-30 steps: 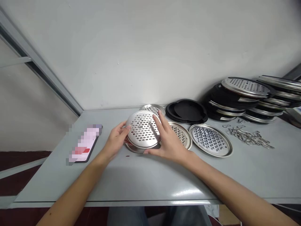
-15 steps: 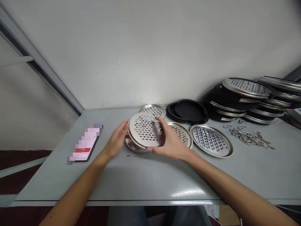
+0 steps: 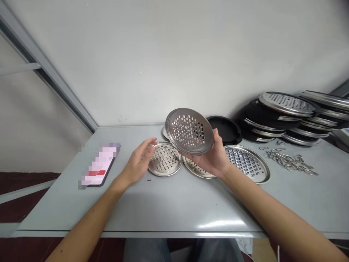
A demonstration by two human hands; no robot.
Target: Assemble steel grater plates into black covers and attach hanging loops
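Head view: the right grip (image 3: 215, 154) holds a tilted metal grater disc (image 3: 188, 133) above the desk (image 3: 169, 207); the left grip (image 3: 139, 162), fingers parted, is at the edge of a second disc (image 3: 165, 161) lying left of the right grip.

It looks like a small workshop. Graters (image 3: 287, 104) stand stacked along the surface's (image 3: 169, 207) back edge, clips (image 3: 290, 160) heaped nearby.

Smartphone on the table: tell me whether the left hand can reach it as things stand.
Probably yes: the left hand appears to grip nothing, and nothing visible stands between it and the smartphone.
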